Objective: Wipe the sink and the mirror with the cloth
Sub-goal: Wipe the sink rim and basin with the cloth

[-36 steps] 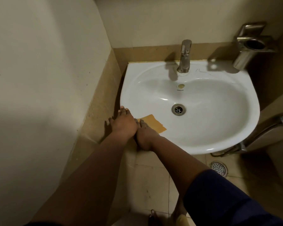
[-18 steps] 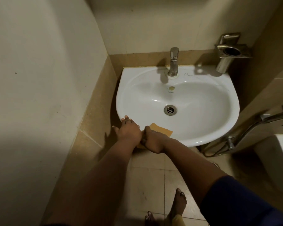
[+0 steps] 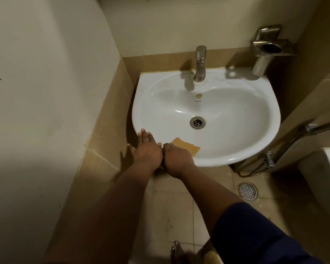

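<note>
A white wall-hung sink point(image 3: 236, 145) fills the middle of the view, with a steel tap point(image 3: 200, 63) at its back and a drain point(image 3: 197, 122) in the bowl. A tan-orange cloth point(image 3: 186, 146) lies over the sink's near-left rim. My right hand point(image 3: 176, 159) presses down on the cloth's near end. Just left of it, my left hand point(image 3: 147, 149) rests flat on the rim with its fingers spread, thumb touching the right hand. No mirror is in view.
Walls close in on the left and behind the sink. A steel holder point(image 3: 265, 52) is fixed to the wall at the back right. A hose and tap point(image 3: 301, 136) and a white fixture point(image 3: 324, 178) stand at the right. A floor drain point(image 3: 248, 190) and my bare foot point(image 3: 177, 252) are below.
The view has pulled back and shifted; the sink looks farther off. Both hands stay together on the near-left rim over the cloth, with little movement along it.
</note>
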